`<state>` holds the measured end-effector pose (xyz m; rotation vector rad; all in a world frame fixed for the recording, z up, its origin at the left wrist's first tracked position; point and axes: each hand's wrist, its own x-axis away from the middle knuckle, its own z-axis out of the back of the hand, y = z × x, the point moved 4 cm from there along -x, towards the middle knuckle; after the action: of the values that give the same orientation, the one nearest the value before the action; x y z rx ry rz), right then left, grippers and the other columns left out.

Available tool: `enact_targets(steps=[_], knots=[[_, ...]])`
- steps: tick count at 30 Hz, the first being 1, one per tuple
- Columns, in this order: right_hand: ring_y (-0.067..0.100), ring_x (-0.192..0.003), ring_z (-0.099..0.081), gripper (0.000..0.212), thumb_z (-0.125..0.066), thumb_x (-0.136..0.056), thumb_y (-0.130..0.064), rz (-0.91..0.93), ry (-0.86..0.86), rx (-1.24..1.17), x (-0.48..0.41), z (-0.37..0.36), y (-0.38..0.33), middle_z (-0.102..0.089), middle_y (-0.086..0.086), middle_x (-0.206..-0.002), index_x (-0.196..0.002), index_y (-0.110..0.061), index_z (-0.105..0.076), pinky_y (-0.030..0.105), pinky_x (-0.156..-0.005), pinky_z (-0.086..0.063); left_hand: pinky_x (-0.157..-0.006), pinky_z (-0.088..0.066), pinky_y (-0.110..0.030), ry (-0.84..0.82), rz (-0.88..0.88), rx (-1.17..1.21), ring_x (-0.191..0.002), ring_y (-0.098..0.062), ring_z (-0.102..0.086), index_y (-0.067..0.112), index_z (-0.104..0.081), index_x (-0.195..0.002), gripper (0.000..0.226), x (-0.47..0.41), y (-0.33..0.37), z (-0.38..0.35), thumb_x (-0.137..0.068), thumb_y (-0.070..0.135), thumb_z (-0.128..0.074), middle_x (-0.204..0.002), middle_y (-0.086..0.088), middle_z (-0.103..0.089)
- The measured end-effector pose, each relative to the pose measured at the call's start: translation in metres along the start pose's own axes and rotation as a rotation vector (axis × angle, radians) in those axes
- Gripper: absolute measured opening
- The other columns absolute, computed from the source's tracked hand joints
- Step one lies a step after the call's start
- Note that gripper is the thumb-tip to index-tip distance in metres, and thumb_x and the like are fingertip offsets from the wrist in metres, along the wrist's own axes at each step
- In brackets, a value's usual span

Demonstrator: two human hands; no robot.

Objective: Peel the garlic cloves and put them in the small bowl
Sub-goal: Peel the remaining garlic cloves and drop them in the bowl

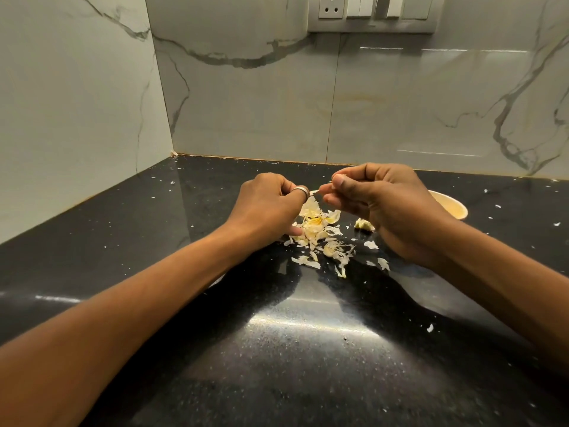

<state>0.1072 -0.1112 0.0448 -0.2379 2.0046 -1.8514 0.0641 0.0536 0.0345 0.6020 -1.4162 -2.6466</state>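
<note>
Above the black counter, my left hand (271, 204) and my right hand (378, 204) meet, both pinching a small garlic clove (314, 192), of which only a pale tip shows between the fingertips. Under them lies a heap of papery garlic peels (317, 232). A lumpy piece of garlic (364, 224) sits on the counter just in front of my right hand. The small cream bowl (452, 206) stands behind my right hand, mostly hidden by it; its contents cannot be seen.
The black speckled counter (277, 334) runs into a corner of marble-patterned wall tiles (252, 97). Small white peel flecks are scattered over it. A socket and switch panel (372, 12) is mounted high on the back wall.
</note>
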Motion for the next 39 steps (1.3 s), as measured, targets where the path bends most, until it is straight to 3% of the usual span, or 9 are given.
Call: enact_targets(steps=[4, 9, 13, 15, 19, 25, 30, 36, 39], knots=[[0.023, -0.085, -0.074, 0.015, -0.063, -0.095, -0.008, -0.096, -0.044, -0.072, 0.002, -0.003, 0.000, -0.076, 0.020, -0.100, -0.105, 0.002, -0.066, 0.025, -0.071, -0.062, -0.055, -0.060, -0.031, 0.072, -0.048, -0.023, -0.050, -0.009, -0.068, 0.010, -0.061, -0.076, 0.032, -0.001, 0.001, 0.004, -0.100, 0.030, -0.055, -0.066, -0.004, -0.063], [0.016, -0.079, -0.072, 0.017, -0.070, -0.089, -0.014, -0.148, -0.040, -0.070, 0.002, -0.002, 0.004, -0.077, 0.016, -0.100, -0.102, -0.003, -0.069, 0.024, -0.067, -0.061, -0.065, -0.061, -0.035, 0.139, -0.247, -0.089, -0.059, -0.008, -0.065, 0.020, -0.066, -0.080, 0.013, -0.004, 0.004, 0.006, -0.088, 0.025, -0.075, -0.070, 0.007, -0.066], [0.011, -0.073, -0.070, 0.020, -0.073, -0.086, -0.012, -0.145, -0.018, -0.110, 0.001, -0.001, 0.005, -0.075, 0.009, -0.086, -0.101, 0.000, -0.071, 0.020, -0.063, -0.058, -0.062, -0.055, -0.021, 0.115, -0.392, -0.073, -0.060, 0.004, -0.061, 0.019, -0.075, -0.097, 0.007, 0.001, 0.011, 0.002, -0.093, 0.023, -0.071, -0.073, 0.016, -0.066], [0.011, -0.074, -0.070, 0.022, -0.074, -0.084, -0.009, -0.127, -0.023, -0.146, 0.000, -0.001, 0.004, -0.075, 0.010, -0.085, -0.101, 0.003, -0.070, 0.017, -0.063, -0.057, -0.060, -0.059, -0.025, 0.098, -0.428, -0.070, -0.059, 0.003, -0.063, 0.017, -0.077, -0.097, 0.009, 0.004, 0.013, 0.000, -0.093, 0.023, -0.071, -0.068, 0.018, -0.064], [0.015, -0.078, -0.073, 0.033, -0.075, -0.075, -0.009, -0.115, -0.021, -0.181, 0.002, -0.002, 0.003, -0.075, 0.015, -0.088, -0.102, 0.009, -0.068, 0.017, -0.066, -0.059, -0.057, -0.061, -0.032, 0.086, -0.422, -0.046, -0.058, -0.002, -0.066, 0.016, -0.078, -0.097, 0.010, 0.004, 0.011, -0.002, -0.092, 0.021, -0.072, -0.065, 0.018, -0.064], [0.015, -0.073, -0.073, 0.044, -0.075, -0.067, -0.010, -0.082, -0.007, -0.188, 0.003, -0.005, 0.005, -0.074, 0.014, -0.083, -0.103, 0.014, -0.065, 0.018, -0.069, -0.060, -0.049, -0.060, -0.030, 0.084, -0.389, -0.033, -0.057, -0.006, -0.067, 0.013, -0.077, -0.097, 0.009, 0.006, 0.010, -0.005, -0.094, 0.016, -0.069, -0.068, 0.012, -0.066], [0.018, -0.076, -0.074, 0.033, -0.076, -0.074, -0.007, -0.048, 0.007, -0.127, 0.002, -0.006, 0.009, -0.074, 0.016, -0.084, -0.100, 0.011, -0.068, 0.018, -0.067, -0.059, -0.056, -0.060, -0.027, 0.118, -0.384, -0.093, -0.057, -0.006, -0.068, 0.015, -0.077, -0.097, 0.012, 0.007, 0.010, -0.007, -0.096, 0.021, -0.066, -0.068, 0.012, -0.067], [0.017, -0.076, -0.073, 0.015, -0.072, -0.084, 0.001, -0.005, 0.005, -0.053, 0.002, -0.007, 0.008, -0.075, 0.015, -0.084, -0.098, 0.007, -0.071, 0.020, -0.072, -0.060, -0.048, -0.055, -0.019, 0.135, -0.350, -0.075, -0.051, -0.004, -0.066, 0.013, -0.074, -0.093, 0.012, 0.006, 0.009, -0.005, -0.095, 0.023, -0.067, -0.069, 0.008, -0.068], [0.018, -0.078, -0.072, 0.015, -0.071, -0.087, -0.001, 0.012, -0.011, 0.019, 0.003, -0.009, 0.008, -0.075, 0.016, -0.089, -0.101, 0.004, -0.072, 0.023, -0.073, -0.061, -0.048, -0.057, -0.027, 0.153, -0.322, -0.055, -0.049, -0.008, -0.066, 0.013, -0.071, -0.088, 0.011, 0.005, 0.008, -0.004, -0.094, 0.022, -0.068, -0.065, 0.005, -0.066]])
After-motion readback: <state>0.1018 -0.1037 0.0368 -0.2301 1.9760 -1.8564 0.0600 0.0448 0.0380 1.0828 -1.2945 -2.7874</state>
